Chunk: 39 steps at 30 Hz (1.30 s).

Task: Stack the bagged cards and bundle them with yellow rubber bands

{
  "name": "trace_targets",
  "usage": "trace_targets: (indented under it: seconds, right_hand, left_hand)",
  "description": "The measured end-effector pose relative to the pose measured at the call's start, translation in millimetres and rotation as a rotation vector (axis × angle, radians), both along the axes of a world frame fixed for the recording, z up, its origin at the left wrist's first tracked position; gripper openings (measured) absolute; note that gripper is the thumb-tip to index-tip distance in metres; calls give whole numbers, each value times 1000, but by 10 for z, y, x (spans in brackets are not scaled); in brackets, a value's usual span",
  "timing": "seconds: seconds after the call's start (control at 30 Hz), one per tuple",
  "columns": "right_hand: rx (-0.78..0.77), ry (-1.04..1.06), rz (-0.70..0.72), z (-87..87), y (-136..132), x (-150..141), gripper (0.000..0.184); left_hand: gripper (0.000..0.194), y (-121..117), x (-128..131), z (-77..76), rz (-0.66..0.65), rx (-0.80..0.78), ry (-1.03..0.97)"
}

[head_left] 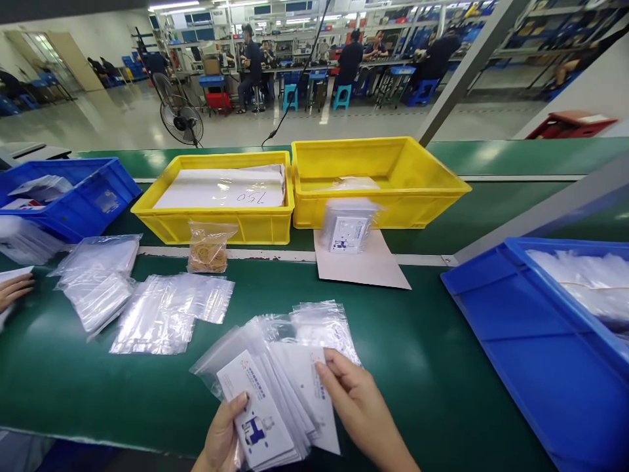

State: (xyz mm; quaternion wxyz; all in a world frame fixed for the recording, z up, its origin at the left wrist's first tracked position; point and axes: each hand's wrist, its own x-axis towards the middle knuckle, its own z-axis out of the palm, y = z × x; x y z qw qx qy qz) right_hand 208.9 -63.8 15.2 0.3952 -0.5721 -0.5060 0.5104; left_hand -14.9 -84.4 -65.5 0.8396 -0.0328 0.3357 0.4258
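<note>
My left hand (223,436) grips a fanned stack of white printed cards in clear bags (275,393) from below, thumb on the top card with a blue figure. My right hand (351,400) pinches the right edge of the same stack, fingers curled onto the cards. The stack hovers over the green conveyor belt (417,354) near its front edge. Empty clear zip bags (170,311) lie in loose heaps to the left. A small bundle of bagged cards (348,226) stands on a sheet of cardboard (366,265) further back.
Two yellow bins (213,226) (393,200) stand at the back, the left one holding paper. Blue bins sit far left (83,203) and right (531,341). A bag of rubber bands (209,249) stands by the left yellow bin. Another person's hand (14,288) rests at the left edge.
</note>
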Motion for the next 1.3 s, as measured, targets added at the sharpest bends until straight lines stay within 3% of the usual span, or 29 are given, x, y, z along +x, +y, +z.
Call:
trace_targets:
  seconds: [0.1, 0.23, 0.37, 0.43, 0.63, 0.77, 0.8, 0.9, 0.97, 1.07, 1.2, 1.3]
  right_hand:
    - [-67, -12, -124, -37, 71, 200, 39]
    - [-49, -197, -314, -76, 91, 202, 62]
    - [-34, -107, 6, -61, 17, -70, 36]
    - [-7, -41, 74, -33, 3, -133, 39]
    - [-64, 34, -115, -9, 109, 212, 40]
    - [-14, -156, -354, -87, 139, 239, 62]
    - [-4, -184, -331, -104, 123, 179, 59]
    - [-20, -115, -43, -127, 53, -42, 35]
    - [-16, -52, 45, -121, 29, -117, 39]
    - [1, -18, -88, -100, 67, -19, 45]
    - [-72, -5, -211, -94, 169, 224, 39]
    - [-37, -174, -324, -114, 161, 173, 57]
  left_hand:
    - [29, 16, -14, 23, 49, -10, 54]
    - [35, 23, 8, 5, 66, -42, 84]
    - [33, -18, 56, -93, 67, -24, 46]
    - [35, -40, 54, -151, 63, -27, 31]
    - [41, -13, -22, -141, 74, -45, 53]
    - [60, 38, 21, -2, 104, -114, 108]
    - [63, 45, 42, 28, 98, -127, 118]
    - [66, 43, 95, 75, 67, -141, 129]
    - [65, 31, 105, 70, 59, -134, 122]
    - [64, 20, 77, 46, 59, -127, 121]
    - [55, 28, 12, 16, 89, -109, 128]
    - [39, 28, 1, 5, 57, -63, 77]
